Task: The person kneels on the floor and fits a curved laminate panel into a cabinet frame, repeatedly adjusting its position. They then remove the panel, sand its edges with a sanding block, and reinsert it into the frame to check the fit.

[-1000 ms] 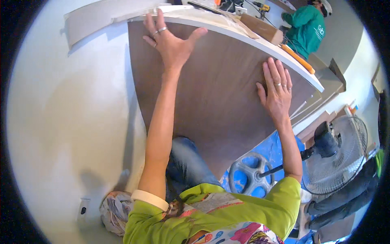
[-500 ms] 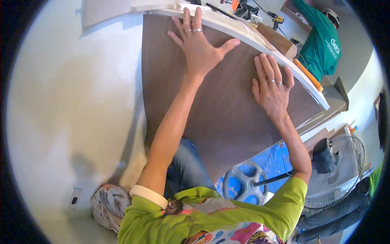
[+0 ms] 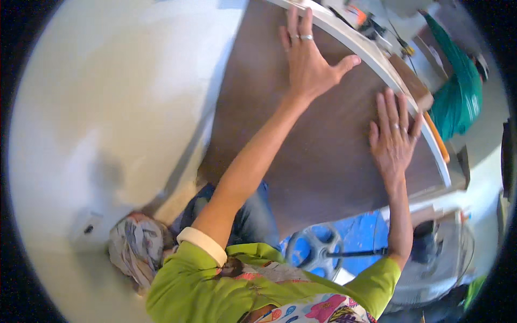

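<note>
A large dark brown panel (image 3: 280, 140) stretches out before me, with a pale edge strip (image 3: 371, 55) curving along its far side. My left hand (image 3: 312, 67) rests on the panel near that strip, fingers stretched and thumb spread to the right. Farther right, my right hand (image 3: 395, 137) lies flat against the same panel, its fingertips just short of the strip. Neither hand holds anything. Rings show on fingers of both hands.
A plain wall (image 3: 124, 107) runs along my left, with a bundled cloth (image 3: 137, 247) at its foot. Beyond the panel are a brown box (image 3: 412, 81), an orange bar (image 3: 437, 137) and a co-worker in green (image 3: 458, 102). A fan (image 3: 436, 264) stands at right beside blue floor sheeting (image 3: 361, 237).
The view has turned, so the panel and both hands now appear farther right and the picture is blurrier. Both hands keep about the same places on the panel.
</note>
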Demonstrator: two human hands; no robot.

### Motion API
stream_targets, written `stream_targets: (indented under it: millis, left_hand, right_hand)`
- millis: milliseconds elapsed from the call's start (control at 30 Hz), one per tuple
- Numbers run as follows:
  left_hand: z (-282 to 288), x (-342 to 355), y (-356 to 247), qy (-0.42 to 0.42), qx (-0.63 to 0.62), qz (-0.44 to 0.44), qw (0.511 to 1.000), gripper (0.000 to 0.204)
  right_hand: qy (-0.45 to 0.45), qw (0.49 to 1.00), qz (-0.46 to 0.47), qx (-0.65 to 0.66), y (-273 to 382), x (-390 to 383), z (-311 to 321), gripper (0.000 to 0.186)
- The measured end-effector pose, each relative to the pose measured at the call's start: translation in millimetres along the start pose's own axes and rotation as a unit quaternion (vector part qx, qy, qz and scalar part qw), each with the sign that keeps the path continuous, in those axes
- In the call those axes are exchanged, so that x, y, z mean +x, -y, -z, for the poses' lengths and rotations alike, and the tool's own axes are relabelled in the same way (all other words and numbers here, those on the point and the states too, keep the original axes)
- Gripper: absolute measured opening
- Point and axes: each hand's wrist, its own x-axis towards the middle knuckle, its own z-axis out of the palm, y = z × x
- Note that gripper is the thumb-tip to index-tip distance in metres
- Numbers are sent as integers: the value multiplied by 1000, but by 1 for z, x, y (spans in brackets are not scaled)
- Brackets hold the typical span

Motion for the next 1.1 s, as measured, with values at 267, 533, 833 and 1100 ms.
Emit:
stream_targets:
  millis: [267,533,833,1100]
  left_hand:
    - [45,7,67,-12,171,10,985,101]
    - [52,14,76,-31,171,-33,984,107]
    - [55,24,82,-36,138,-30,989,118]
    - [55,23,83,-41,94,-13,995,111]
  right_hand:
    - [-41,999,15,-15,3,2,-2,69]
    - [-57,997,27,-43,3,3,-8,61]
    - [-33,993,77,-82,16,21,-6,59]
    - [9,979,205,8,52,87,1,70]
